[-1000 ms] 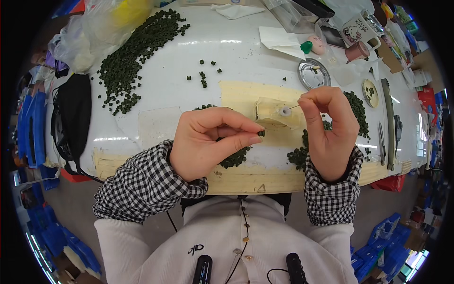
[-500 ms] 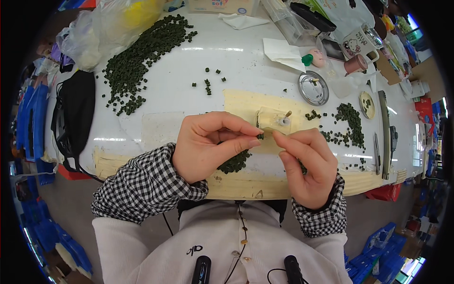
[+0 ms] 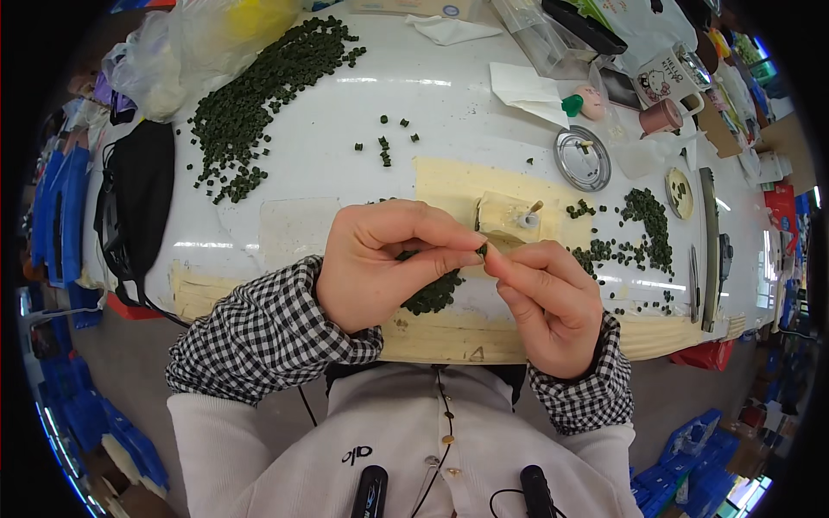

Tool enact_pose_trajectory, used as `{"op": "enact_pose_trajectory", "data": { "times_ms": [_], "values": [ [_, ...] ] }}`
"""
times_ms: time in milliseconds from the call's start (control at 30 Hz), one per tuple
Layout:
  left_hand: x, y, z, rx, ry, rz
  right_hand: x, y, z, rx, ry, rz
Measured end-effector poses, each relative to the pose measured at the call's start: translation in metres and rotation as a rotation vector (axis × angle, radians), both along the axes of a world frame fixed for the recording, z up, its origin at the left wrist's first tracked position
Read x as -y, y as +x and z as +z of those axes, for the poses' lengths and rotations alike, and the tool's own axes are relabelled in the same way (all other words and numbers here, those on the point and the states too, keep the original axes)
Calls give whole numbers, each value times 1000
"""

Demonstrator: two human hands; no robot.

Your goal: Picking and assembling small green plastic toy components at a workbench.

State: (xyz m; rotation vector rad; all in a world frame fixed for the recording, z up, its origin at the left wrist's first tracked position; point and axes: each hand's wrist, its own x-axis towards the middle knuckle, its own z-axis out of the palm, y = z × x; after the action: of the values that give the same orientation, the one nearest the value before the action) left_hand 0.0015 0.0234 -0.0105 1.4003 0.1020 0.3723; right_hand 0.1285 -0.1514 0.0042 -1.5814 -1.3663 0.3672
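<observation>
Between the thumb and forefinger of my left hand [image 3: 367,268] is a small dark green spool-shaped part [image 3: 482,251]. My right hand [image 3: 557,302] is closed in a pinch, its fingertips meeting the part from the right; whatever else they hold is too small to make out. Just beyond the hands stands a cream tape-covered block [image 3: 501,211] with a short white tube and a brownish peg on top. A low pile of similar green parts [image 3: 434,295] lies partly hidden under my left hand. More green parts [image 3: 649,229] are scattered to the right.
A large heap of green parts [image 3: 268,86] spreads at the far left beside a clear plastic bag [image 3: 160,73] and a black bag [image 3: 142,198]. At right are a round metal dish [image 3: 582,159], a pale dish [image 3: 680,192], a mug [image 3: 665,78] and a long greenish bar [image 3: 708,250].
My right hand has moved left and its fingertips now meet the part in my left hand; a small gap separated them before. The view has shifted slightly.
</observation>
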Motion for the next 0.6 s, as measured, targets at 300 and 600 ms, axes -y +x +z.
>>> {"op": "enact_pose_trajectory", "data": {
  "times_ms": [300,600],
  "values": [
    [1,1,4,-25,-66,1,0,-1,1,41,28,-24],
    [2,0,6,-31,-87,5,0,-1,0,37,31,-29]
  ]
}}
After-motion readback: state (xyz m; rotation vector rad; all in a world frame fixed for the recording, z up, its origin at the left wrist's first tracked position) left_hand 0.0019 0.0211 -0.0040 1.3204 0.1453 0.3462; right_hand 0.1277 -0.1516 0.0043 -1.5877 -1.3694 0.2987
